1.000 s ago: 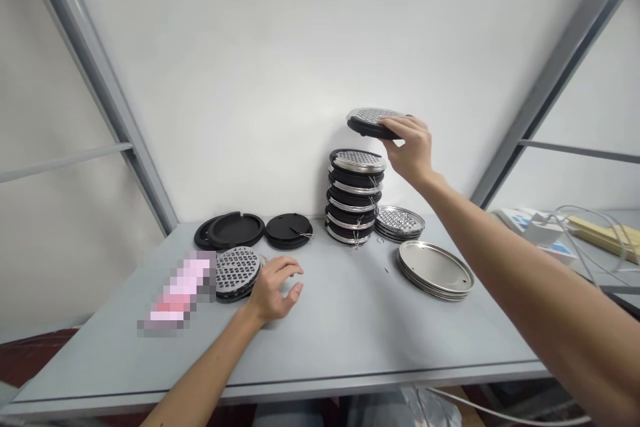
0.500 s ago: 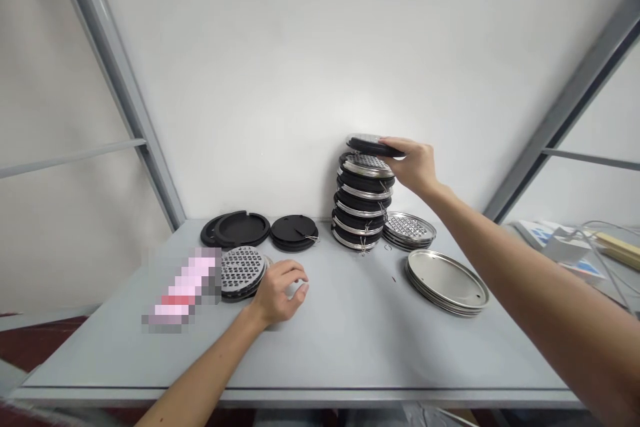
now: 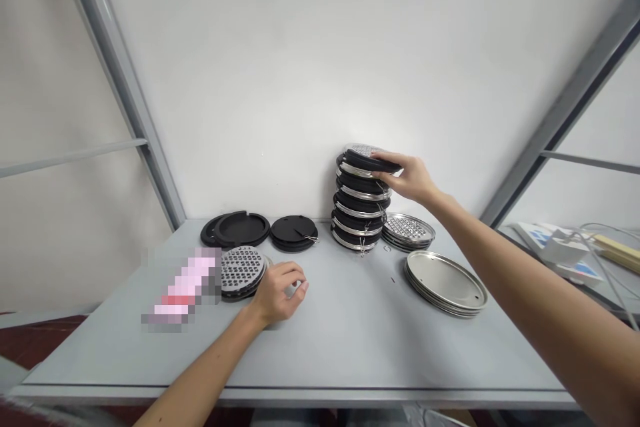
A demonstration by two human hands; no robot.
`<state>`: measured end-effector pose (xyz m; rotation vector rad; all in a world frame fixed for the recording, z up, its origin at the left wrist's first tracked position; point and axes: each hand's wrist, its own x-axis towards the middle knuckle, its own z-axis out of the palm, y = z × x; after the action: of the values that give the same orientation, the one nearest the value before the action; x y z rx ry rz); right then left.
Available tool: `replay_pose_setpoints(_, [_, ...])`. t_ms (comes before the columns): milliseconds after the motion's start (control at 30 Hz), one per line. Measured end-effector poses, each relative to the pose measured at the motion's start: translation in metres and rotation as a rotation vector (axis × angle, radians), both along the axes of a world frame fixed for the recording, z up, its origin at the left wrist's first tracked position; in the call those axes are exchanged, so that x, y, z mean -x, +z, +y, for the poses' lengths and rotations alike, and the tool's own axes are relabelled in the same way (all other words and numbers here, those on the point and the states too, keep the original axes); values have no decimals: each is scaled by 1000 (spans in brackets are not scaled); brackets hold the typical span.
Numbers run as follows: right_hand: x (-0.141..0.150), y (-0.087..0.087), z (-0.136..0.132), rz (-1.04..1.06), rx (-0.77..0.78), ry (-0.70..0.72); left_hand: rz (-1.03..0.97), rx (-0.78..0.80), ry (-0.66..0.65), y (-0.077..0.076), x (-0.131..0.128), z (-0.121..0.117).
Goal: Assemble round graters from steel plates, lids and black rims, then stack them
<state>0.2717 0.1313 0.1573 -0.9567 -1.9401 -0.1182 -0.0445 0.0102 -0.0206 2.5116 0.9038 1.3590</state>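
Observation:
My right hand (image 3: 405, 175) grips the right edge of a round black-rimmed disc (image 3: 371, 160) with a perforated metal face. That disc rests, slightly tilted, at the top of a tall stack (image 3: 361, 203) of alternating black and silver discs with small wire clips on their sides. My left hand (image 3: 281, 291) hovers low at the table's middle, fingers curled and apart, with nothing seen in it. Just left of it lies a short pile of perforated metal discs (image 3: 243, 270), partly hidden by that hand.
Black rings (image 3: 240, 229) and black discs (image 3: 295, 229) lie along the back left. Perforated metal plates (image 3: 409, 228) and plain silver plates (image 3: 447, 278) sit right of the stack. A pixelated pink item (image 3: 187, 280) is at the left. White boxes and cables (image 3: 567, 247) are far right.
My right hand has lowered the black-rimmed disc onto the top of the stack. The left hand stays almost where it was.

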Motion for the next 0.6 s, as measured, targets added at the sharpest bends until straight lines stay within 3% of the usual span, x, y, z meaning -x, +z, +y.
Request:
replay_pose_setpoints(167, [1,7,-2,1,65,61,15,17,-5,-2,0,1])
replay_pose_setpoints(400, [8,0,-7,87,-140,55,30,26,7,-3,0,3])
replay_pose_setpoints(600, [6,12,6,54,-48,44,26,32,13,-2,2,2])
